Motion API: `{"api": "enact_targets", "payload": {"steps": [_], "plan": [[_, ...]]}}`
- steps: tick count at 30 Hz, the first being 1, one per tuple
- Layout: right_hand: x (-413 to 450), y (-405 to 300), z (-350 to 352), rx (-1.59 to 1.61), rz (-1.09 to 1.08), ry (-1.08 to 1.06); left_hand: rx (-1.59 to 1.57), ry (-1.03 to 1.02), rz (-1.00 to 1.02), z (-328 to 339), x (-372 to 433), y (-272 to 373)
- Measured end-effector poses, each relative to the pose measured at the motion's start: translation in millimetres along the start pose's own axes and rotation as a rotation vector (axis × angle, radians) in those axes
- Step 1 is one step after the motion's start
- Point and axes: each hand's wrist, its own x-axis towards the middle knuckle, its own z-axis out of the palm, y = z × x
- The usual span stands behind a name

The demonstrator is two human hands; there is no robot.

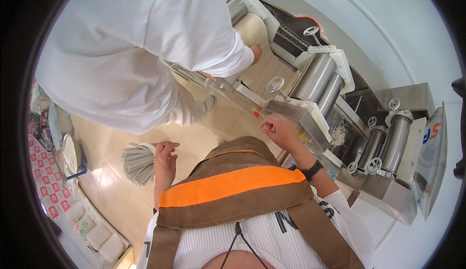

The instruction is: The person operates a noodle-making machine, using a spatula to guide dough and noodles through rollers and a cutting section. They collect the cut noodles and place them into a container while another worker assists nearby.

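Fingers loosely curled and apart, my left hand [166,163] hangs empty beside a bundle of thin pale rods [140,163] standing on the tiled floor. My right hand [278,128] is held near the edge of a steel dough-rolling machine [316,77], close to a small red part [256,112] on its side. Its fingers are bent, and nothing shows between them. A wide pale dough sheet [267,67] runs between the machine's rollers. A co-worker's hand [256,53] rests on that sheet, well away from mine.
A co-worker in white clothing [120,57] stands at the upper left beside the machine. A handwheel [275,84] sticks up near my right hand. Further right are more steel rollers [395,145] and tangled dough strands [339,135]. A round container [71,154] stands at far left.
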Motion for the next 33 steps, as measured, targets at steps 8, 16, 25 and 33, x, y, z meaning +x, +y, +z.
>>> {"api": "enact_targets", "payload": {"steps": [8, 16, 25, 33], "plan": [[-11, 20, -12, 0.29, 0.007, -0.029, -0.097, -0.009, -0.003, 25, 6, 33], [-5, 33, -27, 0.306, -0.032, -0.077, -0.163, 0.036, -0.066, 38, -5, 52], [-9, 15, -42, 0.469, -0.014, -0.12, 0.077, 0.091, -0.017, 43, -19, 62], [-22, 17, -48, 0.316, -0.083, -0.076, 0.115, 0.066, 0.012, 42, -25, 66]]}}
